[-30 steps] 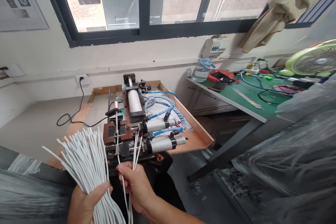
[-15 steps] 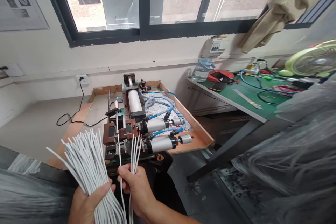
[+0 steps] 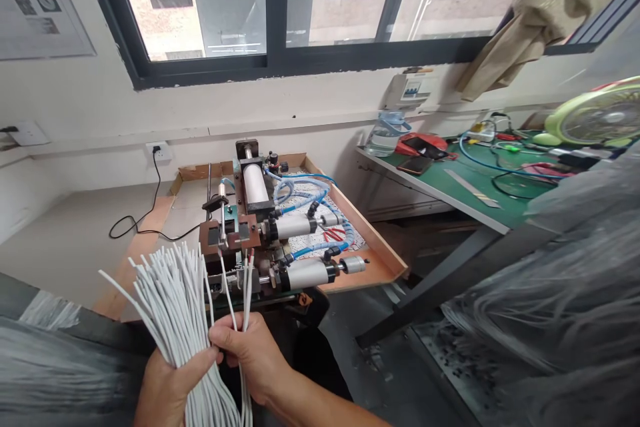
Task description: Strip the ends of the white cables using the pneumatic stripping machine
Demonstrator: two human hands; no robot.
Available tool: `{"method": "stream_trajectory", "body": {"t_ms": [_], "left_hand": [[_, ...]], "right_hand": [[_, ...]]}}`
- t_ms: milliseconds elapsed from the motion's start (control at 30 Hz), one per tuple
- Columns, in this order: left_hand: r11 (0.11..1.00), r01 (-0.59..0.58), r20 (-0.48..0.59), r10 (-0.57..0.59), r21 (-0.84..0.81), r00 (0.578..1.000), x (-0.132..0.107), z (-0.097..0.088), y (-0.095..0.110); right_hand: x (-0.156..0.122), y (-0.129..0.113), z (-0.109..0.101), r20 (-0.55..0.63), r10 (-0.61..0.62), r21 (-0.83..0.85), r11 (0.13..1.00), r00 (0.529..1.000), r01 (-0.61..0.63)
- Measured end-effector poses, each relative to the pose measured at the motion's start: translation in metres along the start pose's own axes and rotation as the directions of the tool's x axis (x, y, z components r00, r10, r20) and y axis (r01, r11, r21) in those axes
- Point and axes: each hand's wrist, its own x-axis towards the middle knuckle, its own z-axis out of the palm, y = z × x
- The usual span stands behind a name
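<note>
No text, number, brand or sign can be read in this view. Two surfaces carry print, and neither is legible. The framed notice (image 3: 43, 7) on the wall at upper left, beside the window, shows dark pictograms and several lines of print. All of it is too small and blurred to make out. The white breaker box (image 3: 413, 88) on the wall below the window sill bears a blue-and-white label, but its characters cannot be resolved.
</note>
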Motion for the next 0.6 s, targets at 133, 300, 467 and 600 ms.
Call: {"method": "stream_trajectory", "body": {"t_ms": [133, 300, 467, 600], "left_hand": [[0.997, 0.064, 0.016, -0.063, -0.047, 0.998, -0.002, 0.000, 0.003], [0.985, 0.144, -0.019, -0.147, -0.090, 0.989, 0.002, -0.008, -0.002], [0.992, 0.099, -0.020, -0.101, -0.077, 0.995, 0.005, -0.009, -0.004], [0.997, 0.063, -0.062, -0.065, -0.046, 0.996, 0.003, -0.004, -0.002]], "right_hand": [[-0.003, 0.003, -0.003, -0.110, -0.100, 0.029, 0.994, 0.989, 0.104], [-0.004, 0.004, -0.007, -0.163, -0.086, 0.057, 0.994, 0.983, 0.096], [-0.002, 0.003, -0.007, -0.162, -0.012, 0.088, 0.996, 0.987, 0.027], [0.001, -0.002, -0.004, -0.135, 0.031, 0.124, 0.992, 0.990, -0.014]]}}
